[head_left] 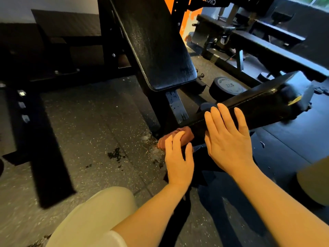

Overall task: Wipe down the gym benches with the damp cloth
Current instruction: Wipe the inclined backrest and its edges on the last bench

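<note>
1. At the near end of the seat pad [249, 106], the left hand [178, 157] covers most of the reddish cloth [185, 135], grasping it bunched against the pad's end.
2. The pad's long axis runs up-right; its far end blurs.
3. The right hand [227, 138] lies open, flat on the pad.

Two bare forearms with no sleeves, watches or rings on either the left hand [179, 162] or right hand [228, 139]. Pale cream trousers [92, 216] cover the knee below the left hand.
</note>
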Tool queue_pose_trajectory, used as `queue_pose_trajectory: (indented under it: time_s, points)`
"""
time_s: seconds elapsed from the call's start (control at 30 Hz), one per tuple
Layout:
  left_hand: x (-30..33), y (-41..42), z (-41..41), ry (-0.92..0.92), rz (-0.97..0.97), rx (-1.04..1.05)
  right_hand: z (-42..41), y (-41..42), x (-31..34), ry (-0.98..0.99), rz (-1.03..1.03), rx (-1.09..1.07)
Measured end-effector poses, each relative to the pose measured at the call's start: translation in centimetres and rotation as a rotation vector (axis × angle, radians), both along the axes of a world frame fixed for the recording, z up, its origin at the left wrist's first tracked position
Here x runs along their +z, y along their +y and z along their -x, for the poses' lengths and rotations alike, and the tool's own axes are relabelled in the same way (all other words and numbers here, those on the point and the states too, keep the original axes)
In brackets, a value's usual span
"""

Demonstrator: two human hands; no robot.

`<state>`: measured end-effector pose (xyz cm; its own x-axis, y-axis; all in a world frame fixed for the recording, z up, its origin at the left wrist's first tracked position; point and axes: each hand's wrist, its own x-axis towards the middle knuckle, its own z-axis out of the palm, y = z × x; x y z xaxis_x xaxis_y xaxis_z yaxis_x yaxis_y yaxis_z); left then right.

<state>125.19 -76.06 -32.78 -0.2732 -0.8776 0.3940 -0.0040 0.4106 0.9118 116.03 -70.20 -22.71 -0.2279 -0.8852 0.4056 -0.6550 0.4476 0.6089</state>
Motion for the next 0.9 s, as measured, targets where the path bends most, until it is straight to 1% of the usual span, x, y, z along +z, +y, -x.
queue_pose_trajectory:
  time_s: [0.1,0.17,0.23,0.3,0.33,0.4,0.43,0.5,0.57,0.63,0.7,0.73,0.77,0.8,0.87,0.9]
  points:
    - [-1.7,-1.4,-0.2,-0.005,-0.201,-0.012,0.0,-0.1,-0.1,0.007,0.012,-0.004]
    - [-3.4,-2.8,-0.9,-0.079,-0.289,-0.019,0.0,-0.2,-0.3,0.014,0.017,-0.008]
    - [-4.4,-3.6,-1.8,-0.162,-0.365,0.051,0.1,-0.2,-0.3,0.021,0.018,-0.012]
    - [-4.2,-3.5,-2.0,-0.236,-0.271,0.156,0.1,-0.3,-0.4,0.027,0.019,-0.018]
    - [-3.8,-3.2,-1.7,-0.217,-0.206,0.171,0.1,-0.3,-0.4,0.026,0.018,-0.02]
    - [-2.3,-2.3,-0.9,-0.097,-0.105,0.104,0.1,-0.3,-0.5,0.027,0.015,-0.022]
    - [-1.9,-1.7,-0.5,-0.065,-0.052,0.065,0.1,-0.3,-0.5,0.033,0.011,-0.027]
    - [-2.0,-1.1,0.1,-0.076,0.016,0.022,0.1,-0.4,-0.6,0.044,0.008,-0.038]
    - [-3.5,-1.4,0.1,-0.133,-0.058,-0.023,0.2,-0.4,-0.7,0.048,0.01,-0.039]
    - [-5.0,-2.2,-0.4,-0.22,-0.207,-0.017,0.1,-0.3,-0.7,0.053,0.009,-0.041]
    - [-5.7,-3.0,-0.9,-0.264,-0.392,0.104,0.0,-0.3,-0.7,0.051,0.014,-0.047]
    - [-5.3,-3.2,-1.0,-0.254,-0.432,0.196,0.0,-0.4,-0.7,0.051,0.015,-0.048]
    - [-4.7,-3.3,-0.9,-0.218,-0.424,0.261,0.1,-0.4,-0.7,0.052,0.016,-0.049]
    - [-3.7,-3.0,-0.8,-0.161,-0.368,0.269,0.0,-0.4,-0.7,0.056,0.018,-0.047]
    - [-2.5,-2.0,-0.1,-0.092,-0.166,0.123,0.1,-0.5,-0.8,0.063,0.022,-0.046]
    - [-2.5,-1.3,0.3,-0.106,-0.079,0.038,0.1,-0.5,-0.8,0.062,0.021,-0.046]
